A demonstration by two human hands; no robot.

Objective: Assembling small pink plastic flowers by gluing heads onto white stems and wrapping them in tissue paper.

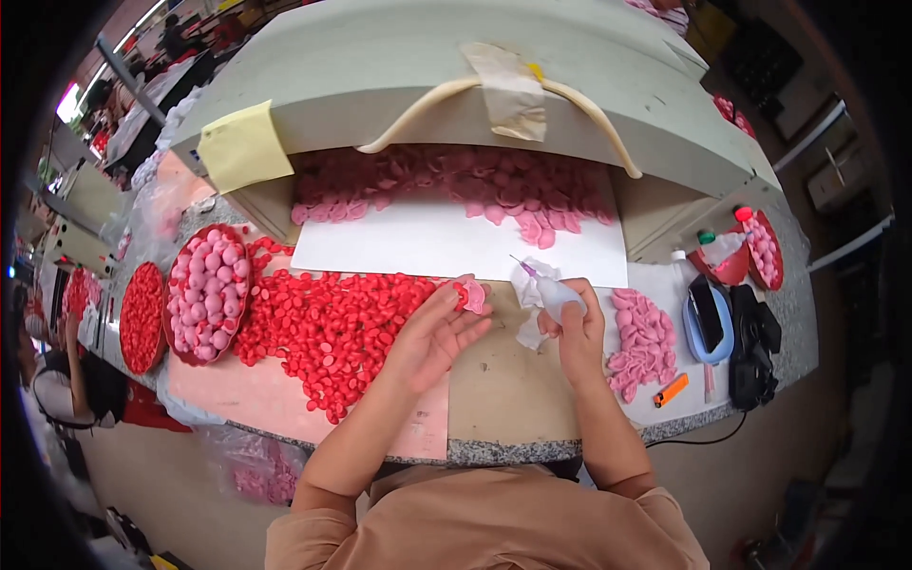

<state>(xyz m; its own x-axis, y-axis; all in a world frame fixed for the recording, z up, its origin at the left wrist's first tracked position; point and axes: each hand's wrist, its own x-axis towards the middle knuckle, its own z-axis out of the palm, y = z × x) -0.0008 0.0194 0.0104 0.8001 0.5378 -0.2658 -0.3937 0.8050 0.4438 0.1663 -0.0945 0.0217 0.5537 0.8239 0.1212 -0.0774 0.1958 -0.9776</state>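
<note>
My left hand (432, 337) is turned partly palm up, pinching a small pink shell-shaped piece (472, 293) with a red bit on it. My right hand (581, 337) is closed around a translucent squeeze bottle (560, 296). The bottle's thin needle tip points up and left, towards the pink piece but apart from it. Crumpled white tissue (525, 285) lies against the bottle. To the left of my left hand spreads a heap of small red pieces (328, 323). Right of my right hand is a pile of pink shell-shaped pieces (641, 347).
A grey shelf (437, 95) overhangs more pink pieces (532, 195) on white paper. At left stand a basket of pink balls (207, 294) and a basket of red pieces (142, 318). An orange lighter (672, 390), a light blue tray (726, 332) with a phone, and a black pouch (755, 347) lie right.
</note>
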